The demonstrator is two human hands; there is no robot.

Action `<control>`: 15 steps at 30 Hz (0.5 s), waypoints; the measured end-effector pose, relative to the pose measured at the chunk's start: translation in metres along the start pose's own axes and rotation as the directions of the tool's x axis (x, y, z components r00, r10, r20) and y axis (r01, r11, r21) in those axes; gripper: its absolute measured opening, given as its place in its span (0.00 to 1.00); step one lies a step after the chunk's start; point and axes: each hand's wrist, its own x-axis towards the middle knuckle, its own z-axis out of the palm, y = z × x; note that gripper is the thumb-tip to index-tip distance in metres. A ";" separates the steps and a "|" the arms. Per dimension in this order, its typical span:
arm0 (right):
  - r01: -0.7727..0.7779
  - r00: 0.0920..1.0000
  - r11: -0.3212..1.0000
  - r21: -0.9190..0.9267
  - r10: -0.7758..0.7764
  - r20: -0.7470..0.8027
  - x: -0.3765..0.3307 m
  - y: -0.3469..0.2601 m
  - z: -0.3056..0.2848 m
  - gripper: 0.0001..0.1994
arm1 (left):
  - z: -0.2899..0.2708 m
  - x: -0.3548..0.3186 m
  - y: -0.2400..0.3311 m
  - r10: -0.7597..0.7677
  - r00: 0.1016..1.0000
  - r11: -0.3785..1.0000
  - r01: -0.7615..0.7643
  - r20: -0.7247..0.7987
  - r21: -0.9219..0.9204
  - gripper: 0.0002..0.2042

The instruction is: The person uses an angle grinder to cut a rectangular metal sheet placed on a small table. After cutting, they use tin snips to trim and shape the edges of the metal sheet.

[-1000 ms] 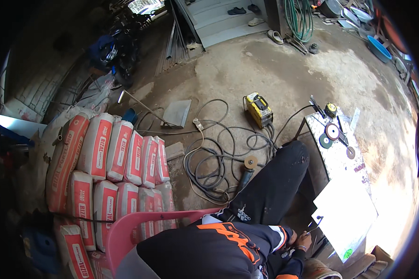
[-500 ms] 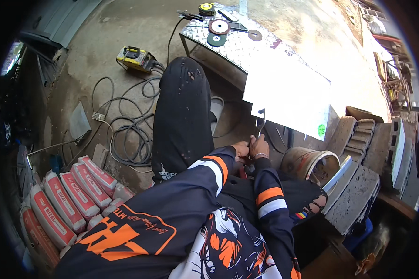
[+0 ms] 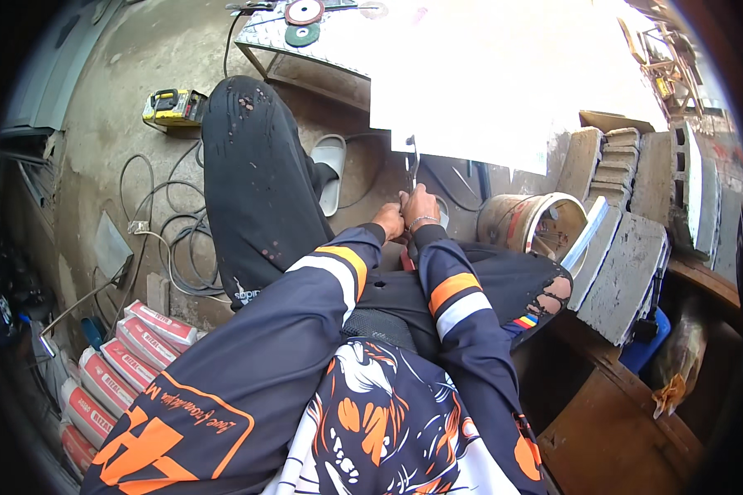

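In front of my lap both hands are together and closed. My right hand [image 3: 421,204] is wrapped round the lower part of a slim metal tool with a hooked upper end [image 3: 413,161], whose exact kind I cannot make out. Its tip meets the near edge of a bright white sheet [image 3: 470,99]. My left hand [image 3: 390,219] presses against the right one, fingers curled; whatever it grips is hidden. Something red [image 3: 407,261] shows just below the hands, between my sleeves.
A metal-topped bench [image 3: 305,45] carries grinding discs [image 3: 304,11]. Left are a yellow-black machine [image 3: 173,109], coiled cables [image 3: 182,247] and red-white bags [image 3: 99,408]. Right of my hands lie a bucket [image 3: 512,221] and concrete blocks [image 3: 623,276]. A grey slipper [image 3: 330,177] is on the floor.
My view has swung, so the bench and machine sit higher and further left. Both hands stay together on the tool at the sheet's edge.
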 end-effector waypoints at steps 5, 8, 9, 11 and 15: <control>-0.015 1.000 1.000 -0.014 0.015 0.007 -0.003 -0.003 -0.002 0.19 | -0.005 0.017 -0.018 0.050 0.998 0.997 -0.049 -0.023 0.055 0.11; -0.040 0.999 0.999 -0.017 0.040 0.015 -0.005 -0.003 -0.006 0.20 | -0.004 0.016 -0.017 0.031 0.999 0.999 -0.031 0.012 0.044 0.11; -0.038 0.999 0.999 -0.021 0.038 0.017 -0.005 -0.004 -0.006 0.20 | -0.004 0.018 -0.017 0.032 0.999 0.998 -0.032 0.005 0.055 0.11; -0.031 0.999 0.999 -0.032 0.031 0.025 -0.004 -0.006 -0.007 0.20 | -0.005 0.020 -0.018 0.033 0.999 0.997 -0.032 -0.012 0.072 0.11; -0.015 1.000 1.000 -0.019 0.015 0.016 -0.002 -0.005 -0.008 0.22 | -0.007 0.016 -0.011 0.057 0.998 0.994 -0.057 0.006 0.089 0.11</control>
